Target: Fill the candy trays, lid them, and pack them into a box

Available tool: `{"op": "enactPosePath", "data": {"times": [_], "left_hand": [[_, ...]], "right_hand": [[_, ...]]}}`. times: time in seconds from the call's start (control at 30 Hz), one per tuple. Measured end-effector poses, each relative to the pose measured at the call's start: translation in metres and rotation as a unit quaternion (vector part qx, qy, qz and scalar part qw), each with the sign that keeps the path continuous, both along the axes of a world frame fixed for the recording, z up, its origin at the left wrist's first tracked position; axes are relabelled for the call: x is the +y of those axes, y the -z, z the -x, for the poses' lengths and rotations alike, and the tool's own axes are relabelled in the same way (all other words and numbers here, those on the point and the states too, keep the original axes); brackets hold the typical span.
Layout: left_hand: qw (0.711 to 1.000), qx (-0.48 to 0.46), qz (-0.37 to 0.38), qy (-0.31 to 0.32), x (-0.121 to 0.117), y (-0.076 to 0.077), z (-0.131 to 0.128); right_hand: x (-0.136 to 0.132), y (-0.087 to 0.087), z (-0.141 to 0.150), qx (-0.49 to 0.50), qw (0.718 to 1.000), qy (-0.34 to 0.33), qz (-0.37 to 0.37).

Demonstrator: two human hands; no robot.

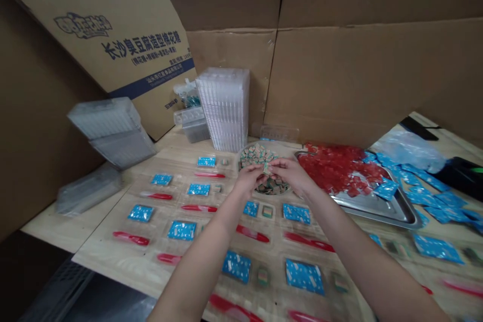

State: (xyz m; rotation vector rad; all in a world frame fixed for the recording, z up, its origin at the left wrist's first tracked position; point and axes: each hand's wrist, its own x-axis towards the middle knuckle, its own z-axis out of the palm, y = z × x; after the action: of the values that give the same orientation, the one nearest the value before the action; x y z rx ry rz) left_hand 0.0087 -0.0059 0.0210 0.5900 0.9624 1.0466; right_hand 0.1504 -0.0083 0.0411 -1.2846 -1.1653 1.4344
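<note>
Over a round bowl (239, 165) of small layered green-and-pink candies (258, 154), my left hand (249, 180) and my right hand (290, 173) meet fingertip to fingertip. Between them they pinch a small layered candy (266, 168); the fingers partly cover it. Below my forearms lie clear plastic trays, most of them with a blue packet (236, 265) and a red plastic piece (252, 233) like a small knife or spoon. Some trays also hold a single layered candy (267, 211). My arms hide parts of several trays.
A metal tray (409, 217) heaped with red wrapped pieces (332, 166) stands right of the bowl, beside loose blue packets (433, 196). Tall stacked clear trays (224, 108) rise behind; more stacked trays (113, 131) lean at the left. Cardboard walls (377, 75) close off the back.
</note>
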Motion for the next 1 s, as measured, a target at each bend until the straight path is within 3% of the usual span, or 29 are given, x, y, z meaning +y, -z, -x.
{"op": "enactPosePath", "data": {"times": [0.27,0.43,0.67,1.0], "left_hand": [[0.998,-0.039,0.014,0.056,-0.012,-0.006,0.019],[0.999,-0.044,0.014,0.015,-0.015,-0.004,0.017],[0.997,-0.074,0.027,-0.026,-0.014,-0.008,0.012],[0.993,-0.081,0.037,-0.082,-0.016,-0.009,0.005]], "right_hand": [[-0.006,-0.005,0.008,-0.006,1.000,0.000,0.017],[-0.003,-0.007,0.004,0.002,0.998,0.063,-0.007],[-0.011,-0.009,0.008,-0.027,1.000,0.013,0.001],[-0.014,0.000,0.014,-0.062,0.994,0.075,-0.038]]}}
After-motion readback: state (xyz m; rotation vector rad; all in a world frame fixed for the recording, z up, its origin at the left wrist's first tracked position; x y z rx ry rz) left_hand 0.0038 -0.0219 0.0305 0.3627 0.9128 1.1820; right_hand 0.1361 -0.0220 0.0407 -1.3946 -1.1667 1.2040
